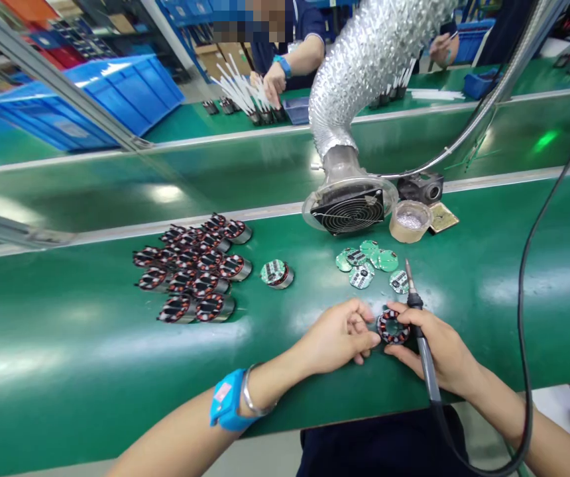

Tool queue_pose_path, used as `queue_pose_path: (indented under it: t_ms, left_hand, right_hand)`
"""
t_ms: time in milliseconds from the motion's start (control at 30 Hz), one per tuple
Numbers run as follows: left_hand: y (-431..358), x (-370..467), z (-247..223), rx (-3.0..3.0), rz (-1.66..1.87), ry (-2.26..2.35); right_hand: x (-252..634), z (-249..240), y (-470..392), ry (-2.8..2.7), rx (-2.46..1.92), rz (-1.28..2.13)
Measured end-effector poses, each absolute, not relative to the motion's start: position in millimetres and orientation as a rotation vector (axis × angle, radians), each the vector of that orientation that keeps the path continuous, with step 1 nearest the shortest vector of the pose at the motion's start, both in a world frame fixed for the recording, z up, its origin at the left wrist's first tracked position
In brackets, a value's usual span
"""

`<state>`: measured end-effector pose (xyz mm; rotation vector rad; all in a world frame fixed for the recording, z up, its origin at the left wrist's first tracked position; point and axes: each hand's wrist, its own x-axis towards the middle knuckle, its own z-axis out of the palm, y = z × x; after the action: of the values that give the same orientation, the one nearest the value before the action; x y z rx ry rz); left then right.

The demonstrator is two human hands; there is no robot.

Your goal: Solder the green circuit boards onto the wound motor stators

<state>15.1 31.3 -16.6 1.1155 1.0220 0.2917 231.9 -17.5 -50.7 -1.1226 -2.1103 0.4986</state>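
Observation:
A ring-shaped motor stator [393, 328] with copper-red windings is held low over the green bench, between my two hands. My left hand [339, 336] has its fingers curled, with the thumb tip at the stator's left edge. My right hand [441, 348] grips the stator's right side between thumb and fingers. That same hand also keeps hold of a soldering iron [427, 364], its metal tip pointing up and away. Just beyond, a round green circuit board [399, 282] lies near the tip, beside a loose group of boards [362, 275].
Many stators in metal cups [198, 271] stand at left; one carries a circuit board [273, 271]. A fume-extractor fan [349, 211] hangs from a silver duct. Near it sit a tub [411, 224] and a sponge tray [443, 217]. The iron's black cable [522, 318] loops at right. A co-worker's hand [274, 85] works opposite.

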Motion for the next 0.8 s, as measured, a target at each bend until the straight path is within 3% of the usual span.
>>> queue_pose_path:
  t_ms: [167, 367, 533, 667, 800]
  left_hand:
    - [15.6, -0.2, -27.4, 0.844, 0.278, 0.905]
    - [23.5, -6.5, -28.7, 0.948, 0.421, 0.93]
    - [40.6, -5.4, -26.8, 1.268, 0.626, 1.056]
    - [55.4, 2.8, 0.1, 1.78, 0.753, 1.108]
    - [58.7, 26.7, 18.7, 1.909, 0.702, 0.923]
  right_hand:
    - [239.7, -41.2, -13.0, -2.123, -1.111, 0.532]
    - [260.9, -38.0, 30.9, -2.15, -1.262, 0.209]
    - [263.3, -35.1, 39.6, -2.105, -1.283, 0.164]
    - [247.2, -15.9, 18.0, -1.689, -1.433, 0.47]
    - [232.6, -4.0, 3.0, -1.559, -1.329, 0.743]
